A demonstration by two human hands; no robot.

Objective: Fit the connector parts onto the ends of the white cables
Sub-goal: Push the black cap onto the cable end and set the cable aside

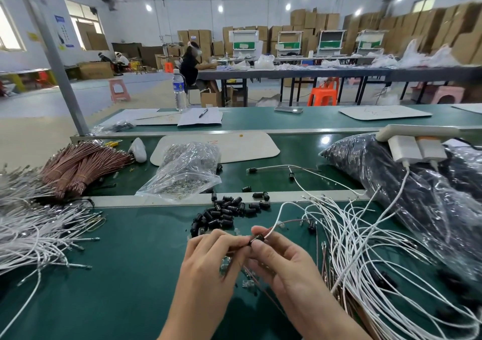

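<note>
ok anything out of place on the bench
A few black caps have strayed from the main pile, past the metal rail onto the far belt, where one white cable also lies alone. Nothing looks damaged or spilled.

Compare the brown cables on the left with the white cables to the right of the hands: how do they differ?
Colour: the brown cables are copper-brown, the white cables white.
Pose: the brown cables are tied in tight bundles; the white cables lie loose and tangled.
Place: the brown cables are far left and the white cables near right. One white cable is pinched in the right hand, meeting the black connector part in the left hand.
Both lie on the green bench.
</note>
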